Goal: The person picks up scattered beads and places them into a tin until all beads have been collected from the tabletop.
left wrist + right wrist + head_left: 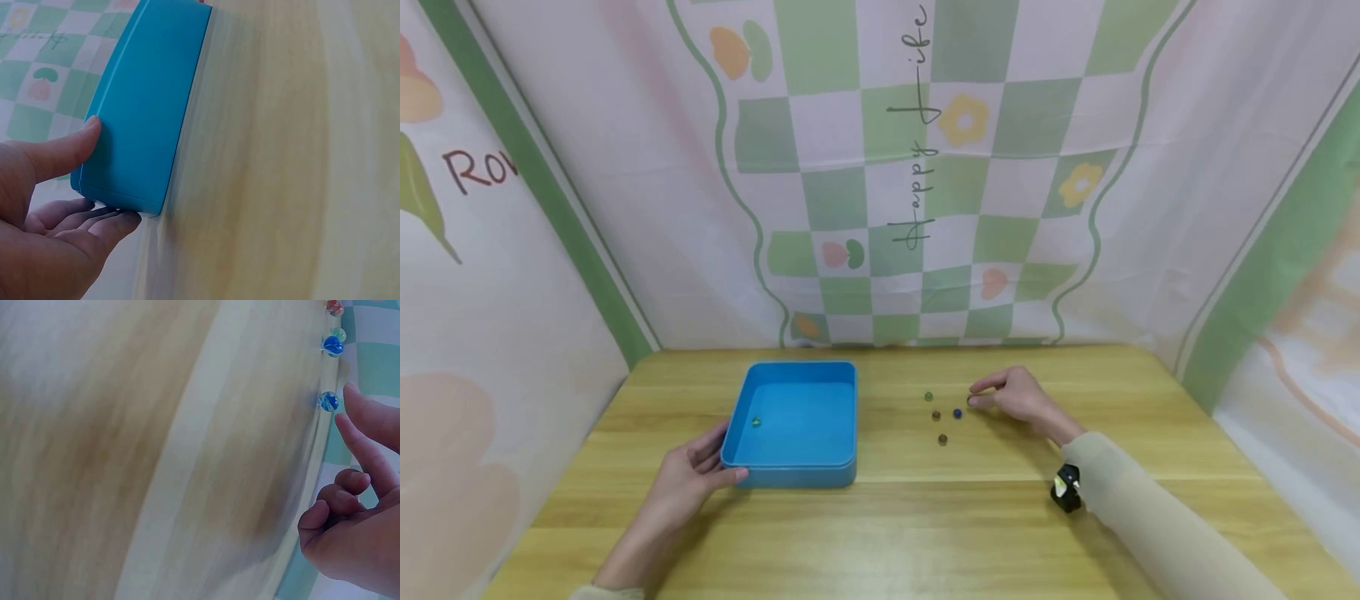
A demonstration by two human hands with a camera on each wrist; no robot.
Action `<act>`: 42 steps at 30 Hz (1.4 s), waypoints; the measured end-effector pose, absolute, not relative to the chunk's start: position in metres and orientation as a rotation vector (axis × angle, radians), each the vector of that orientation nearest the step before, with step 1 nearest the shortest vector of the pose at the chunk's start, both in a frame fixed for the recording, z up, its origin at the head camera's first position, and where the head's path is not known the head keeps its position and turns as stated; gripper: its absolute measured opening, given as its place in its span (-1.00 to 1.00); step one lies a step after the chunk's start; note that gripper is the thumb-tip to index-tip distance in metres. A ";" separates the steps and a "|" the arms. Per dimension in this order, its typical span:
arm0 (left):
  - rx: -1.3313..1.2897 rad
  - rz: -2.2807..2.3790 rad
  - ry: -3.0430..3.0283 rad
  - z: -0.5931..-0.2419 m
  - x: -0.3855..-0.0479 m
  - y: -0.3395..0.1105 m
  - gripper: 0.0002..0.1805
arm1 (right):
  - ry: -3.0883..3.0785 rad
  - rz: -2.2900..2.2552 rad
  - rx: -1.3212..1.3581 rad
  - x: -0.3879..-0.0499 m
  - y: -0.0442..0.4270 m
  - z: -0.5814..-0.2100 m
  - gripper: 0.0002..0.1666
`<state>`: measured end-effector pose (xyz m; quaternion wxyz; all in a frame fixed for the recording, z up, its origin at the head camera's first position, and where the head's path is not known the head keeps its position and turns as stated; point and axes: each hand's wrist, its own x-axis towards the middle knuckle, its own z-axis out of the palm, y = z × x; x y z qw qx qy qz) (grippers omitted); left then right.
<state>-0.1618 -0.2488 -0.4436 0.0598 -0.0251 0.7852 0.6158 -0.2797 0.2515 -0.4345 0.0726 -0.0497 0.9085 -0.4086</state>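
A shallow blue plastic box (838,475) stands open-topped on the table, with one greenish glass marble (756,422) inside. My left hand (688,471) holds its near left corner, thumb on the front wall and fingers against the side; the left wrist view shows this hand (62,200) closely. To the right of the box, my right hand (1018,396) reaches with thumb and index finger apart at a marble (329,401) with blue swirls, its other fingers curled. Nearby lie a blue marble (957,413), a green marble (928,397) and two brownish marbles, one nearer me (942,440).
The wooden table (895,542) bears everything. A printed cloth (895,192) with green checks hangs behind its far edge, and more cloth (505,333) hangs at the sides. A black device (1066,489) is worn at the right wrist.
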 end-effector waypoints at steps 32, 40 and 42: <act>-0.071 1.860 2.376 -0.441 -0.162 -0.250 -0.01 | 2.766 -1.181 -0.120 -0.280 0.247 -0.439 -0.70; -0.055 1.852 2.386 -0.442 -0.164 -0.252 -0.01 | 2.773 -1.193 -0.098 -0.277 0.245 -0.437 -0.69; -0.054 1.852 2.387 -0.442 -0.164 -0.253 -0.01 | 2.773 -1.199 -0.094 -0.276 0.244 -0.436 -0.68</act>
